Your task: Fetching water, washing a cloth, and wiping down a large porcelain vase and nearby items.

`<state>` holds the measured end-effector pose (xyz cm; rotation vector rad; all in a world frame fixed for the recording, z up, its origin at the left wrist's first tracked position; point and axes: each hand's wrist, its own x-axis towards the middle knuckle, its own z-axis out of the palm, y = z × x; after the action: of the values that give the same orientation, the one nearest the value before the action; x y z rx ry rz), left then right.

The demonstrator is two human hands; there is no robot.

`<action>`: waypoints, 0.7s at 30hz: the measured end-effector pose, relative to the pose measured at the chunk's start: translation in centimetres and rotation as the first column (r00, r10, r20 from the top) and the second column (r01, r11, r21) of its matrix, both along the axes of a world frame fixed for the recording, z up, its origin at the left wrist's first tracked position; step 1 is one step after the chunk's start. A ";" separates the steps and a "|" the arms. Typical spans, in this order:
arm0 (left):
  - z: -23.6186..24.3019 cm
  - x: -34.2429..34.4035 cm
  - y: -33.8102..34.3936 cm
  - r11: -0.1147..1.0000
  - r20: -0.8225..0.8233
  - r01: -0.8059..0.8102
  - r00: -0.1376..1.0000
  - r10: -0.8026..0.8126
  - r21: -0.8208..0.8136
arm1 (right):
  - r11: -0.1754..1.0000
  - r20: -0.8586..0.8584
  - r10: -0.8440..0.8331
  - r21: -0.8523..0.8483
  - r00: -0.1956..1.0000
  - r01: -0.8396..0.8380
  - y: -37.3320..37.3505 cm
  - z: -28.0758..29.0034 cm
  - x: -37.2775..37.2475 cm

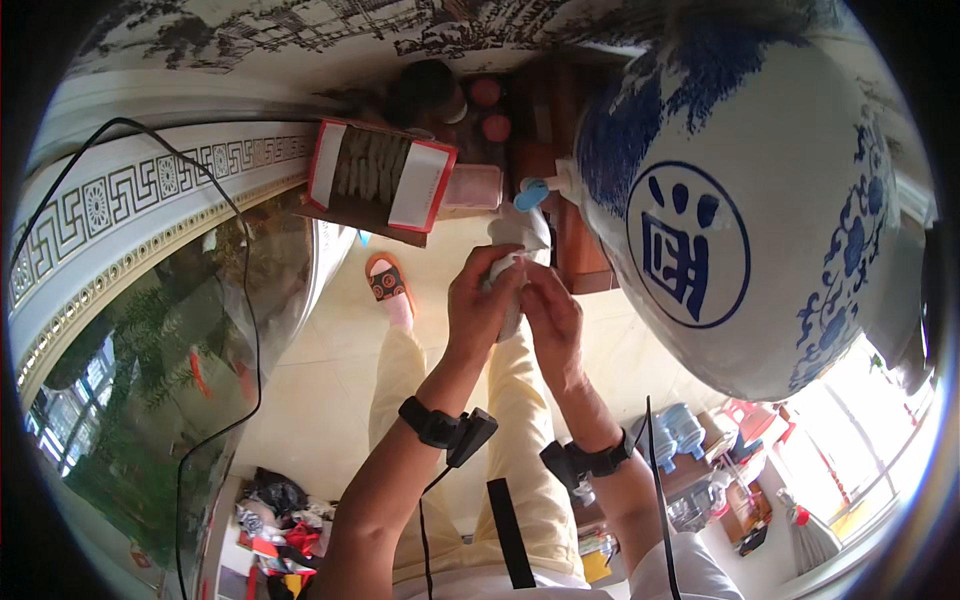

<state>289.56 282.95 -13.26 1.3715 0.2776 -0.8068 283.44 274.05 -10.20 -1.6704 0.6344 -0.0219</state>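
Note:
Both hands meet in the middle of the view, in front of my legs. My left hand [482,300] is closed on a pale, crumpled, thin thing [505,268] that looks like a plastic bag or tissue. My right hand [553,312] pinches the same pale thing from the other side, fingertips close to the left ones. Part of it hangs below between the hands. Just beyond the fingers is a whitish, rounded shape [525,226], too blurred to name. Above it, a blue-handled tap [533,193] sticks out from a large blue-and-white jar [790,250].
An open red-and-white cardboard box [425,185] holding several greyish-green packets stands at the far left of my hands, beside a pinkish box [473,187]. A fish tank [130,430] fills the left side. My slippered foot [387,280] is on the tiled floor. Black cables hang near both arms.

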 end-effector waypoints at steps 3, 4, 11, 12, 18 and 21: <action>1.0 1.2 -0.9 0.982 -0.187 -0.179 0.968 0.165 -0.060 | 0.977 0.003 -0.168 0.130 0.986 0.166 0.2 1.6 0.6; -0.3 1.5 -0.9 0.981 -0.101 -0.193 0.976 0.191 -0.015 | 0.980 0.048 -0.181 0.094 0.982 0.176 -0.3 1.2 0.1; -4.0 8.0 -1.0 0.997 0.469 0.078 0.881 -0.060 -0.019 | 0.965 -0.069 -0.206 0.151 0.976 0.214 -1.2 0.4 -0.9; -4.1 8.7 -1.5 0.989 0.452 0.136 0.887 -0.095 -0.058 | 0.965 -0.085 -0.197 0.158 0.977 0.208 -1.3 0.2 -1.1; -4.1 11.3 -4.4 0.931 0.132 0.365 0.924 -0.360 -0.014 | 0.954 -0.161 -0.180 0.211 0.970 0.212 -1.2 -0.7 -1.2; -4.8 12.2 -4.8 0.870 0.219 0.492 0.845 -0.488 0.038 | 0.968 -0.169 -0.129 0.194 0.977 0.161 -1.1 -0.6 -0.9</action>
<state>301.76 278.14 -18.08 1.5225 -0.2738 -1.0605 282.56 272.92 -10.80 -1.4306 0.8475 0.0674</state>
